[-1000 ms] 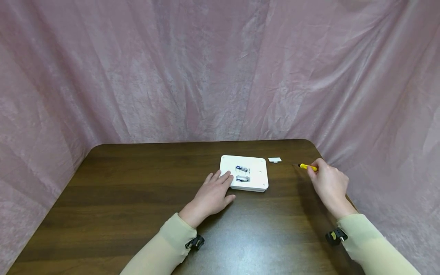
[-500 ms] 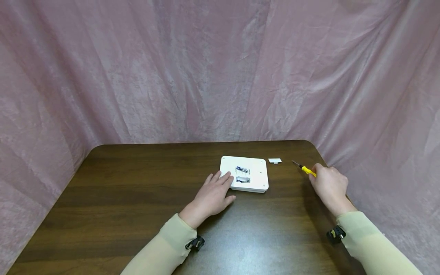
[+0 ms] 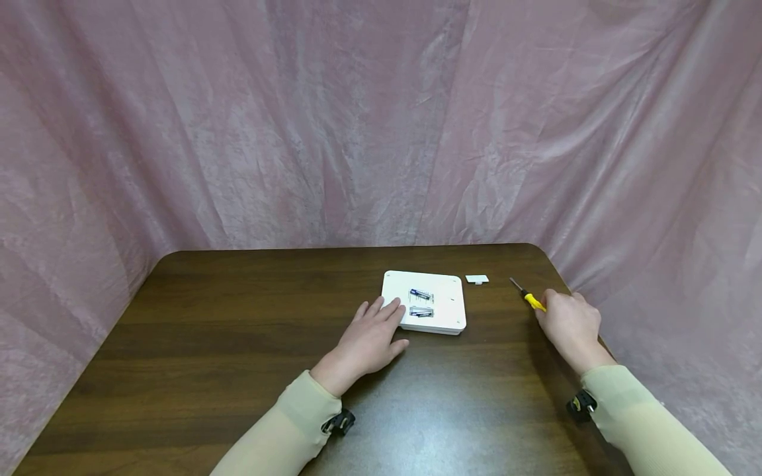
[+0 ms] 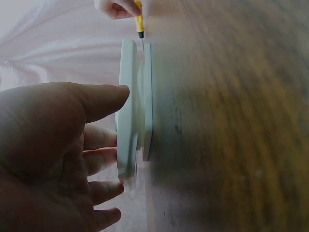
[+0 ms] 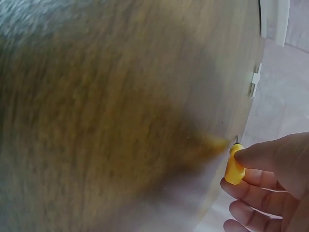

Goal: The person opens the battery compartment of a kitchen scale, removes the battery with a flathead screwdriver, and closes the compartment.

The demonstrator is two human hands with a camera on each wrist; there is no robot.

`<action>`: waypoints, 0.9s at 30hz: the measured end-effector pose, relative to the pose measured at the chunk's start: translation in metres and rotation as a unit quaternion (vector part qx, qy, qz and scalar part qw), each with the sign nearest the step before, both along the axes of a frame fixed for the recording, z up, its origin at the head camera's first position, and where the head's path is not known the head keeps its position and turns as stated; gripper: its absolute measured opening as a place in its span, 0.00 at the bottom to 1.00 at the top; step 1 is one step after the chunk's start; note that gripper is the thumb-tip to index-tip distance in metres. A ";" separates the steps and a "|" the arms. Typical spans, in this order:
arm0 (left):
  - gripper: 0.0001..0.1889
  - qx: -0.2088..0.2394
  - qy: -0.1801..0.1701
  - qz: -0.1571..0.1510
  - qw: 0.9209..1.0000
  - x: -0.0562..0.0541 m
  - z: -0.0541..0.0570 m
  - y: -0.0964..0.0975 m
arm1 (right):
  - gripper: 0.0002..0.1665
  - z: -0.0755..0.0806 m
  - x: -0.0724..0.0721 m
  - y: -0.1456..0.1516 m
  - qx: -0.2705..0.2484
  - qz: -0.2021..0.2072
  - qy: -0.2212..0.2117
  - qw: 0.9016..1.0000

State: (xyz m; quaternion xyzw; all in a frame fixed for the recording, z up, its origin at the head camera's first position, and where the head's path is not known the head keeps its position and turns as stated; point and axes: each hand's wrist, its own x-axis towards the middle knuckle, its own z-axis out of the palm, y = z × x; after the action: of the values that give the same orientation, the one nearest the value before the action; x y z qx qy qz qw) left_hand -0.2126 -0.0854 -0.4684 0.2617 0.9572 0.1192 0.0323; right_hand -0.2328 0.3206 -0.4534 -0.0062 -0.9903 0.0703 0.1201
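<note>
My right hand (image 3: 569, 328) pinches a screwdriver (image 3: 532, 300) with a yellow handle, its metal shaft pointing to the far left. In the right wrist view, the thumb and fingers hold the yellow handle (image 5: 234, 170) just above the table. The flat, square white device (image 3: 446, 301) lies on the table with a battery compartment (image 3: 421, 312) facing up. Small blue and silver batteries (image 3: 419, 294) show at its middle. My left hand (image 3: 366, 338) rests straight fingers on the device's near left corner, thumb spread beside its front edge. To the device's right lies a small white cover (image 3: 477, 279).
The dark brown wooden table (image 3: 238, 344) carries these things, and its right edge runs close by my right hand. Pink curtains (image 3: 333, 125) hang behind and on both sides. A small black camera (image 3: 581, 406) sits at my right wrist.
My right hand has tilted the screwdriver, so its shaft now slants toward the far left, and has drawn slightly nearer. The left hand and the device stay in place.
</note>
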 end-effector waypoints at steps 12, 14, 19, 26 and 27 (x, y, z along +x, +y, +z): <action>0.38 0.000 -0.007 0.004 1.000 0.001 0.001 0.000 | 0.11 -0.002 0.001 0.002 0.002 0.001 -0.023 1.000; 0.38 0.000 -0.005 0.003 1.000 0.001 0.001 0.000 | 0.12 -0.001 0.000 0.001 0.004 0.003 -0.021 1.000; 0.38 0.001 -0.002 0.002 1.000 0.001 0.001 0.001 | 0.13 0.003 -0.002 -0.004 0.011 0.007 -0.005 1.000; 0.38 -0.002 -0.004 0.003 1.000 0.002 0.003 0.002 | 0.16 0.010 -0.007 -0.026 0.020 0.027 0.023 0.999; 0.38 -0.002 -0.003 0.003 1.000 0.002 0.003 0.003 | 0.17 0.011 -0.008 -0.030 0.022 0.032 0.029 0.999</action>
State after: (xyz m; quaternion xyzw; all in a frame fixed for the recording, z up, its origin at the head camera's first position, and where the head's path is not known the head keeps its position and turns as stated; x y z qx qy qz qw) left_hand -0.2109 -0.0828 -0.4655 0.2583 0.9582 0.1179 0.0358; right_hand -0.2410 0.2911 -0.4422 0.0298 -0.9874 0.0519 0.1464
